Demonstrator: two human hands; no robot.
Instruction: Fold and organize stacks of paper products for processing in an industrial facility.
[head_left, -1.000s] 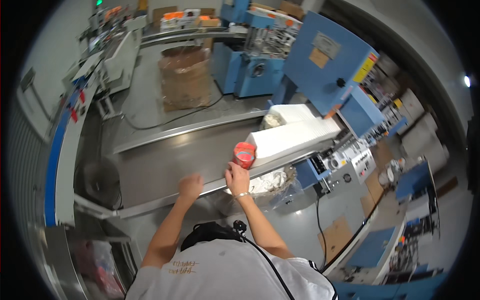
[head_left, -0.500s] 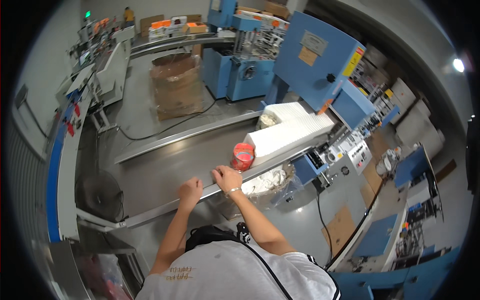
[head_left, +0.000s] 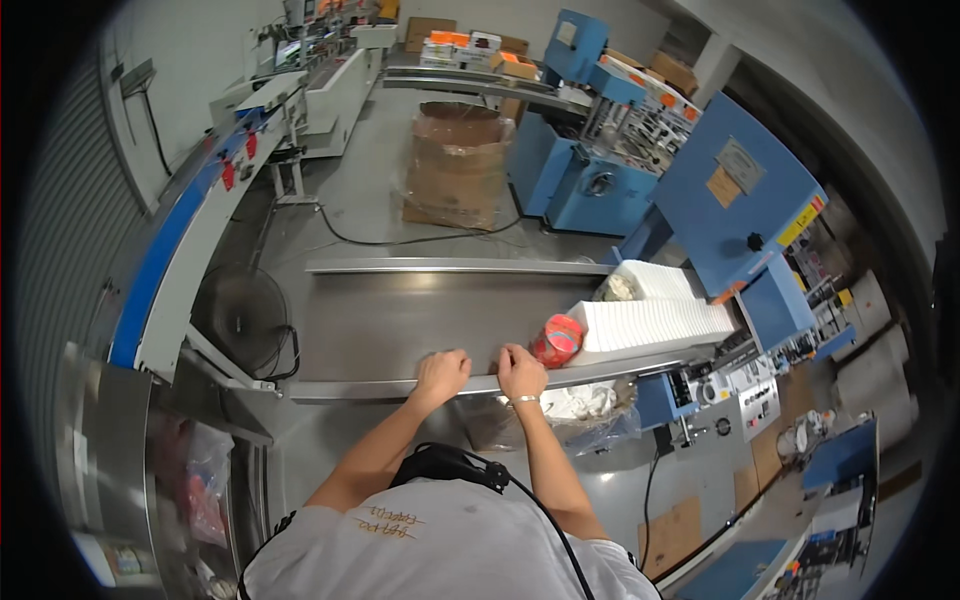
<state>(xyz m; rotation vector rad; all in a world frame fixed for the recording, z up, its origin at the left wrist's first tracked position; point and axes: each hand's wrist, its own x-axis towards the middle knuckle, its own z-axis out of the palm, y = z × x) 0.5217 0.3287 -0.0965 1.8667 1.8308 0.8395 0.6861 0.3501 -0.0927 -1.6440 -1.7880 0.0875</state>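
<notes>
Both my hands are at the near metal rail of a long grey conveyor table (head_left: 420, 318). My left hand (head_left: 444, 373) is closed like a fist over the rail, with no object showing in it. Just to its right, my right hand (head_left: 522, 371) lies at the same rail with its fingers curled in and a bracelet at the wrist. A round red container (head_left: 557, 340) leans on the table right beside the right hand's fingers, not held. Against it stands a long row of stacked white ribbed pieces (head_left: 650, 330).
A big blue machine (head_left: 735, 190) stands at the table's right end. Below the near rail sits a plastic-lined box with white scraps (head_left: 580, 402). A large cardboard bin (head_left: 455, 170) stands beyond the table. At left are a floor fan (head_left: 240, 315) and a blue-edged conveyor (head_left: 175, 240).
The view has turned, so the table and machines sit further right and look more level. My hands remain by the near rail, close to the red container.
</notes>
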